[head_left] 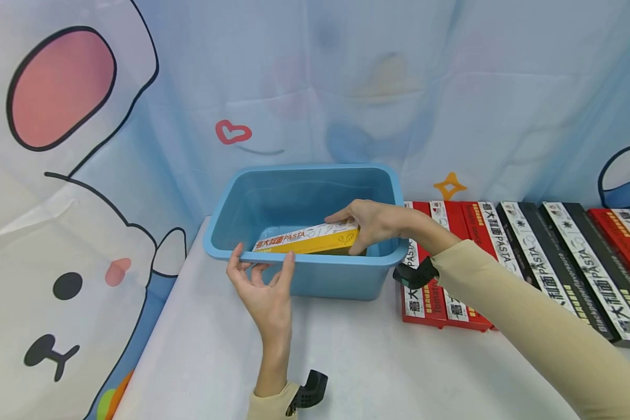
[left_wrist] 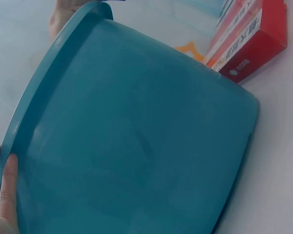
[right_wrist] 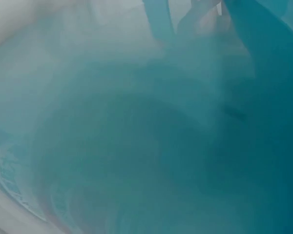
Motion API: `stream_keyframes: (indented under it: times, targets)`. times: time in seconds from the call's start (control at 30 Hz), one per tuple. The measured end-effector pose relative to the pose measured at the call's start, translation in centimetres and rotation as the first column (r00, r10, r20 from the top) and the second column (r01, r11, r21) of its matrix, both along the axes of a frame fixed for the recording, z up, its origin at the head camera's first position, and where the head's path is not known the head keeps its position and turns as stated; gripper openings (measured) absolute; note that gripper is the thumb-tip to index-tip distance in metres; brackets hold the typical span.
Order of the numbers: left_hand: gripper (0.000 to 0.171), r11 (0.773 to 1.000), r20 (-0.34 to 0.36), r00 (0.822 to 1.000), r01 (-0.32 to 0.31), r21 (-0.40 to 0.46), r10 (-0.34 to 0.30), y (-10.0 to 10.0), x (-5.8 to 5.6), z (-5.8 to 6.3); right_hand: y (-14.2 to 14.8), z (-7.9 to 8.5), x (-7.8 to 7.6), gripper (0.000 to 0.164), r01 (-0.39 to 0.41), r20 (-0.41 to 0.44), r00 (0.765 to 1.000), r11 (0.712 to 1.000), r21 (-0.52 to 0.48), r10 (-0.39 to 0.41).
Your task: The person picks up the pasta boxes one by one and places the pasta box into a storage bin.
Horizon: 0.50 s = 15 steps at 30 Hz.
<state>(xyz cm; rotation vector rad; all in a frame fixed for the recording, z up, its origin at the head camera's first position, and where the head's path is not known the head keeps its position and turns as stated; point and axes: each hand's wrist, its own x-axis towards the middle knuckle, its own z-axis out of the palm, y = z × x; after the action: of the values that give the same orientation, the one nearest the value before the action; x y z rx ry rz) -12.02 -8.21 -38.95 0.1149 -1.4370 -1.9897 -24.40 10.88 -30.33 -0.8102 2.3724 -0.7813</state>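
Note:
A blue plastic bin (head_left: 325, 274) stands against the backdrop. My left hand (head_left: 265, 291) holds its front rim, with fingertips over the edge; the left wrist view shows one finger (left_wrist: 9, 190) against the bin's outer wall. Inside the bin, my right hand (head_left: 378, 221) grips the right end of a yellow and white pasta box (head_left: 315, 239). The box lies tilted, its left end lower behind the front rim. Its underside is hidden. In the right wrist view the blurred blue bin wall (right_wrist: 136, 146) fills most of the picture.
Right of the bin lie several red pasta boxes (head_left: 472, 233) and black pasta boxes (head_left: 583, 262), side by side on the white table (head_left: 346, 361). A blue cartoon-print cloth (head_left: 304, 81) hangs behind. The right forearm passes over the boxes.

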Motion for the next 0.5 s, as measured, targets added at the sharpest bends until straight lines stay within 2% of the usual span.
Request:
stream_keyframes:
  times: [0.23,0.5]
  targets:
    - [0.085,1.0,-0.005,1.0,0.004,0.0,-0.004,0.05,-0.02,0.04,-0.1,-0.01,0.17,0.077,0.02,-0.004,1.0,0.999,0.032,-0.02]
    - [0.085,1.0,-0.012,1.0,0.006,-0.002,-0.006,0.04,-0.04,0.0,-0.26,0.23,0.41,0.076,0.002,-0.064,0.998,0.995,0.098,0.005]
